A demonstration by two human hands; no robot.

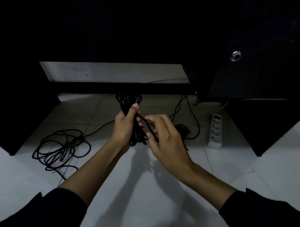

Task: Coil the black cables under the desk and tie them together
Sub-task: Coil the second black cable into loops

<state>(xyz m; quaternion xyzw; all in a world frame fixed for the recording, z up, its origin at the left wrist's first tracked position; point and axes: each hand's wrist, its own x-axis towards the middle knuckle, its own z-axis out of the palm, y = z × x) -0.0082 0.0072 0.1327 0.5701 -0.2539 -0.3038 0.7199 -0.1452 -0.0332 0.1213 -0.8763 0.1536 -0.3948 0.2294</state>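
My left hand (125, 127) grips a coiled bundle of black cable (128, 101) around its middle, held upright above the floor with loops showing above and below the fist. My right hand (165, 135) pinches a loose strand of the same cable (143, 121) just right of the bundle, between thumb and fingers. A second loose tangle of black cable (60, 148) lies on the floor to the left. A smaller dark clump of cable (182, 129) lies behind my right hand, partly hidden.
A white power strip (215, 131) lies on the tiled floor at the right, thin black cables (191, 112) running near it. The black desk crossbar (121, 89) spans ahead, dark desk panels (263, 75) on both sides.
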